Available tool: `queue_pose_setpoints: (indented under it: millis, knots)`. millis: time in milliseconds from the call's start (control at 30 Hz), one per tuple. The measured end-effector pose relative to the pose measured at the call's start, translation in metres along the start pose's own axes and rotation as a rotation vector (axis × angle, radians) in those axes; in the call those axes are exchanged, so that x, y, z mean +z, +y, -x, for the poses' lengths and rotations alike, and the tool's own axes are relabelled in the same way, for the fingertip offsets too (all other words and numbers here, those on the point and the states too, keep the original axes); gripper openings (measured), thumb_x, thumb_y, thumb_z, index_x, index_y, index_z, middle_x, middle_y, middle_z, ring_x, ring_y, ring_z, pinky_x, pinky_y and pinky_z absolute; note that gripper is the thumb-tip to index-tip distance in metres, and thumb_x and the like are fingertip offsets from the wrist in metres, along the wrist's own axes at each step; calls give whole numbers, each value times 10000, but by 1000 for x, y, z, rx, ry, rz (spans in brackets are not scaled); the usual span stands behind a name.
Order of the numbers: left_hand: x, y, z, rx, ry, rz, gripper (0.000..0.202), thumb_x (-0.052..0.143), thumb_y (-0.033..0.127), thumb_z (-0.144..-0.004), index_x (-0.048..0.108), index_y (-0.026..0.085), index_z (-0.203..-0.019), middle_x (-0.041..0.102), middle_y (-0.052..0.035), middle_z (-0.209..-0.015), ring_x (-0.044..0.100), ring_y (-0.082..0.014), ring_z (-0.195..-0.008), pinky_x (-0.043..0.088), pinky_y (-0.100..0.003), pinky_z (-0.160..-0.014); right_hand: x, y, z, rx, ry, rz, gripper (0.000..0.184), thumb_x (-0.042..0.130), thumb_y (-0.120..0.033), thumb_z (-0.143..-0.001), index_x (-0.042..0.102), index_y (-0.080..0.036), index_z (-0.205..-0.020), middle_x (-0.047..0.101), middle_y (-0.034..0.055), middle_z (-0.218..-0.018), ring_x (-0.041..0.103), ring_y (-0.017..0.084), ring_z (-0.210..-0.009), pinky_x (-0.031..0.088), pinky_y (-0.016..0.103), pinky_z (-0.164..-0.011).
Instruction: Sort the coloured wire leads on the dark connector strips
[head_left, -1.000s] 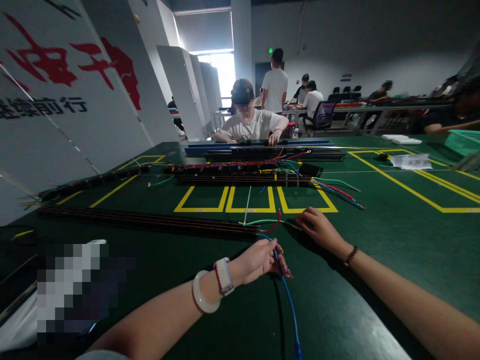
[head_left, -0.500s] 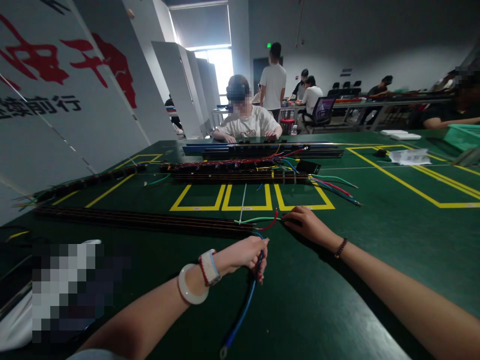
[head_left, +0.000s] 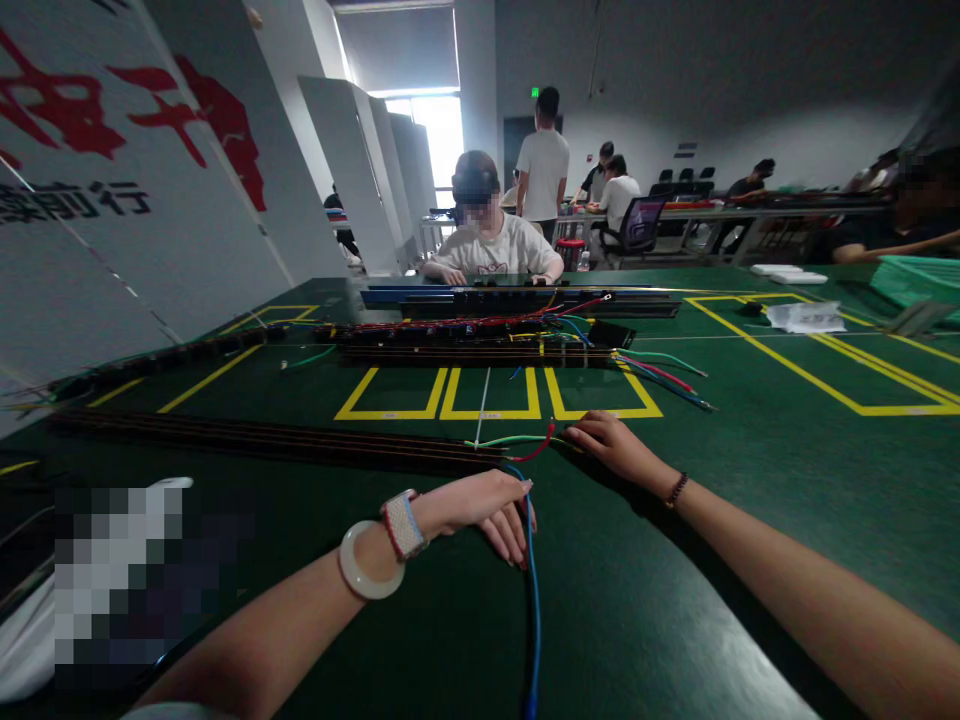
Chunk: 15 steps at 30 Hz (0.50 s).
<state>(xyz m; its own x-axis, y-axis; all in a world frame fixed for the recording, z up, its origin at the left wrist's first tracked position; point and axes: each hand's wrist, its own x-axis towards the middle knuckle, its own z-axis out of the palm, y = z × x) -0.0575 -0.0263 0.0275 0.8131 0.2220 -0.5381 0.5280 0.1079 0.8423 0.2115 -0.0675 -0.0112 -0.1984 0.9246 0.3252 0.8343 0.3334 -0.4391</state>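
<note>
A long dark bar with thin copper-coloured lines [head_left: 300, 440] lies across the table in front of me. Green, red and blue wires leave its right end. My left hand [head_left: 499, 515] is just below that end, its fingers stretched and angled down. The blue wire [head_left: 535, 600] runs past its thumb and fingertips toward me, touching or very near them. My right hand [head_left: 611, 450] rests on the table with bent fingers closed over the far end of the green wire [head_left: 517, 439]. The short red wire [head_left: 536, 447] curls up between both hands. A white cable tie [head_left: 481, 425] sticks up from the bar.
Other wired bars [head_left: 480, 352] lie farther back, beyond yellow taped outlines [head_left: 491, 414]. A person [head_left: 495, 240] sits across the table. A clear plastic bag [head_left: 806, 317] and a green basket [head_left: 915, 285] are at the right. A white item, partly blurred, lies at the left.
My left hand has loosened from around the blue wire and its fingers have straightened. The blue wire's free part has swung right and now hangs nearly straight toward me. My right hand stays put.
</note>
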Motion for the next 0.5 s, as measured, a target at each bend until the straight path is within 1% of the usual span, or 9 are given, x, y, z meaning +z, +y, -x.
queue_pose_setpoints:
  millis: [67, 167, 200, 267, 367, 433, 500]
  knots:
    - [2, 0, -1, 11, -4, 8, 684, 368, 696, -801, 568, 52, -919, 656, -205, -859, 661, -203, -719, 518, -324, -693, -1, 1, -2, 88, -15, -88, 444, 383, -455, -969, 692, -136, -958, 622, 93, -878, 557, 193, -812, 416, 308, -759]
    - [5, 1, -2, 32, 2, 51, 668, 397, 681, -798, 573, 46, -904, 652, -216, -867, 663, -216, -734, 514, -349, -723, 2, -2, -9, 255, -26, -326, 461, 429, -507, -930, 678, -130, -1025, 644, 88, -972, 585, 212, -883, 442, 305, -789]
    - [6, 1, -3, 34, 4, 79, 651, 415, 668, -798, 575, 47, -912, 652, -216, -876, 664, -219, -745, 511, -359, -738, 3, -4, -12, 295, -41, -417, 472, 447, -520, -916, 668, -128, -1055, 644, 85, -1010, 587, 218, -920, 446, 304, -810]
    - [9, 2, -4, 37, 9, 135, 616, 452, 641, -795, 572, 52, -931, 649, -215, -894, 665, -227, -767, 506, -374, -762, 6, -10, -20, 329, -97, -560, 502, 466, -546, -897, 653, -127, -1102, 636, 79, -1068, 576, 225, -988, 437, 309, -867]
    - [11, 2, -6, 53, 11, 200, 573, 502, 607, -785, 560, 59, -944, 646, -216, -910, 665, -237, -793, 499, -394, -789, 9, -23, -32, 369, -182, -621, 576, 455, -616, -876, 672, -115, -1058, 648, 87, -1021, 579, 227, -962, 431, 312, -877]
    - [12, 1, -7, 64, 9, 236, 542, 519, 579, -788, 554, 62, -944, 646, -215, -912, 664, -240, -815, 493, -405, -816, 9, -31, -39, 416, -228, -627, 633, 433, -667, -861, 684, -103, -1002, 654, 95, -940, 584, 214, -886, 447, 303, -826]
    - [13, -1, -7, 79, 17, 259, 507, 522, 546, -801, 548, 61, -945, 644, -215, -919, 662, -242, -838, 488, -413, -837, 9, -39, -44, 423, -308, -640, 647, 447, -685, -844, 685, -97, -970, 648, 93, -879, 574, 190, -812, 455, 282, -761]
